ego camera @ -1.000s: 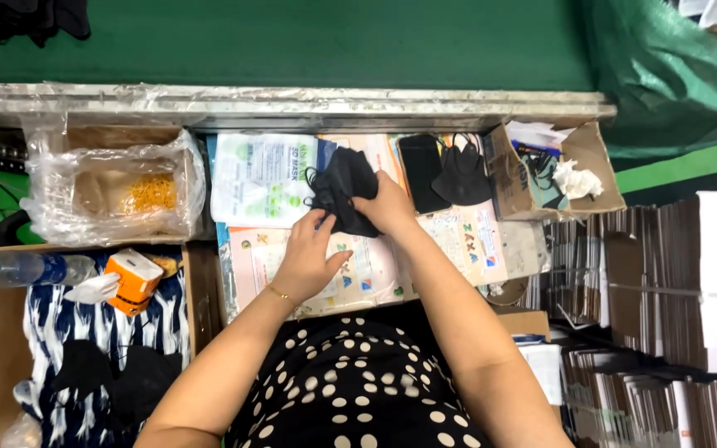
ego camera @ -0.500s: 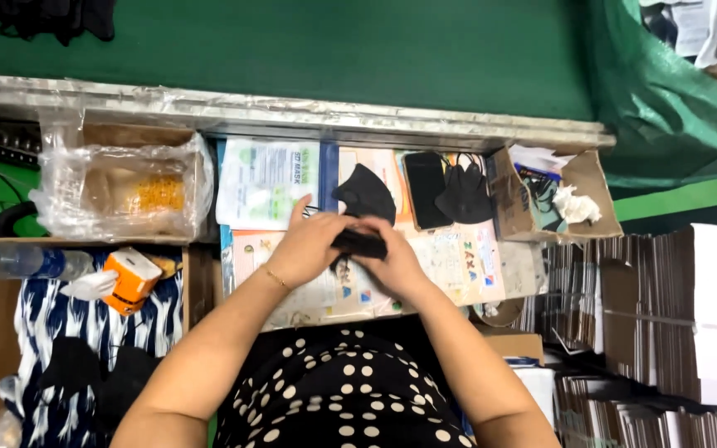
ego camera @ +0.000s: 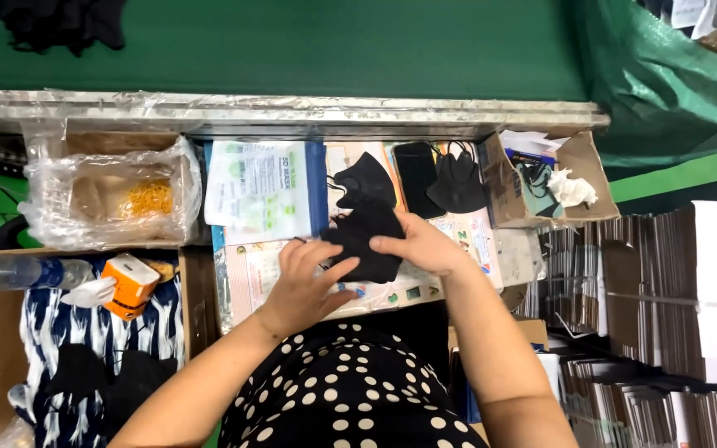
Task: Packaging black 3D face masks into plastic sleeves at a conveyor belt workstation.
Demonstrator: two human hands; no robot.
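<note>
Black face mask (ego camera: 367, 241); black dress with white polka dots (ego camera: 358, 390); orange box (ego camera: 130, 284) at left; dark green surface (ego camera: 334, 46) above.

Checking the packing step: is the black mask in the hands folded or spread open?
Folded. The black mask shows as one flat, compact dark shape, pinched between the left hand and the right hand.

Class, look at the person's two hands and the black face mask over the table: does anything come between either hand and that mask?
Nothing visible does. The left hand and the right hand both touch the black mask directly, holding it between them above the printed sheets. The other black masks lie farther back, apart from the hands.
</note>
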